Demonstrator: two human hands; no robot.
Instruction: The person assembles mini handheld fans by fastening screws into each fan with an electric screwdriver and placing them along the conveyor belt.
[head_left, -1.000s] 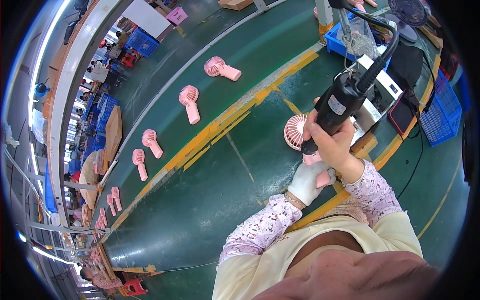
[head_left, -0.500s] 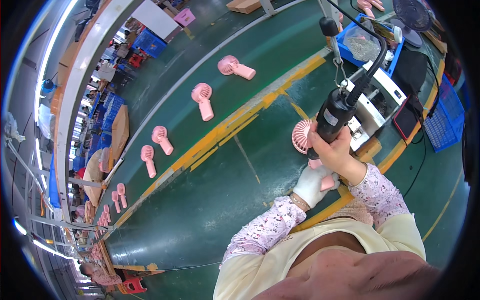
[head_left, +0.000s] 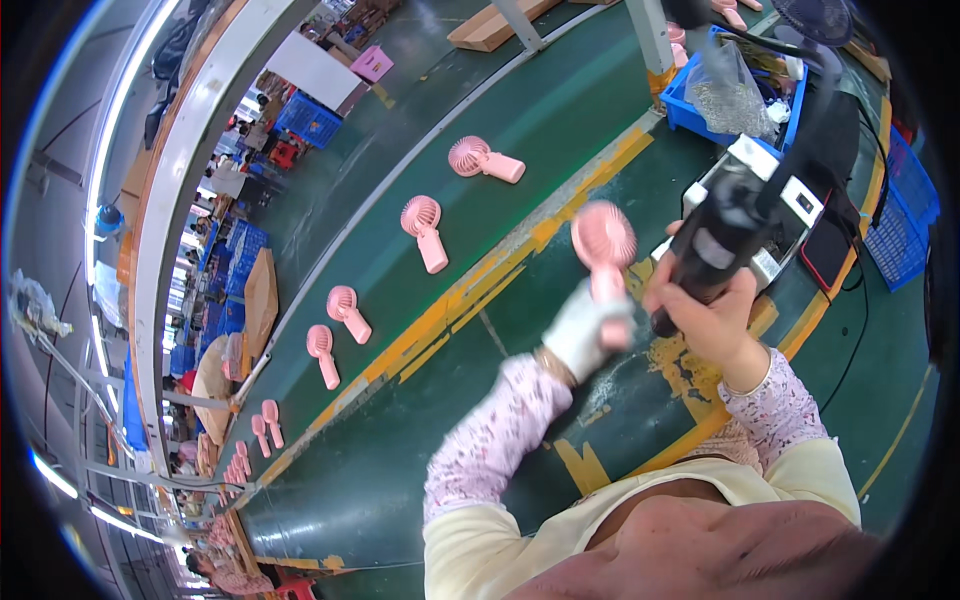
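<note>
My left hand (head_left: 583, 332), in a white glove, is closed round the handle of a pink handheld fan (head_left: 604, 238) and holds it up off the green bench. The fan's round slatted head points away from me. In my bare right hand (head_left: 708, 318) is a black electric screwdriver (head_left: 715, 240) with a thick cable, blurred by motion. Its lower end hangs apart from the fan, to the right of it. Behind the screwdriver stands a white and metal fixture (head_left: 785, 195), partly hidden by the tool.
Several pink fans, one of them nearest the far end (head_left: 486, 160), lie along the green conveyor belt (head_left: 400, 300) beyond a yellow-taped edge. A blue bin (head_left: 690, 112) with a plastic bag of small parts stands at the back right. A phone (head_left: 828, 245) lies beside the fixture.
My left hand has lifted the fan and moved it left and away from me. My right hand has drawn the screwdriver to the right, off the fan. The belt fans appear shifted slightly right.
</note>
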